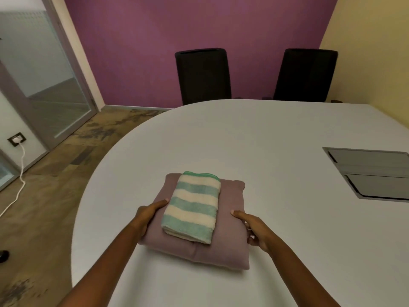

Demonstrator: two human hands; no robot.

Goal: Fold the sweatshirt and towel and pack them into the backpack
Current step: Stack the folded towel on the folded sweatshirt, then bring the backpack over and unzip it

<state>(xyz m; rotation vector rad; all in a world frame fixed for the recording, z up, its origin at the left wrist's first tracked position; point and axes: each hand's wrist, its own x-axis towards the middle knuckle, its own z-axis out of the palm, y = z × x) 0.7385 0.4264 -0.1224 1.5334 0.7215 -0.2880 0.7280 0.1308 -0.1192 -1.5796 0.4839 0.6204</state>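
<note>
The folded mauve sweatshirt (231,201) lies as a thick square pad on the white table (243,140), near its rounded near-left edge. The folded towel (192,207), striped mint green and cream, rests flat on top of it, set toward the sweatshirt's left half and turned slightly out of line with it. The towel covers much of the sweatshirt, so neither sleeves nor collar can be made out. At 9 o'clock of the stack the left hand (147,218) grips the sweatshirt's left edge: its thumb lies along the top just beside the towel, and its fingers are hidden under the cloth. At 3 o'clock the right hand (254,229) holds the right edge, thumb stretched over the top and fingers curled against the side, their tips lost under the fold. Whether the stack is lifted or still resting on the table cannot be told. Farther toward 3 o'clock a grey hatch (371,173) is sunk in the tabletop, cut off by the frame. Toward 12 and 1 o'clock two black chairs (202,76) (306,75) stand behind the table, their seats hidden by it. Toward 9 o'clock, on the wall by the floor, a socket (17,139) holds a white cable (21,173) that runs out of view.
</note>
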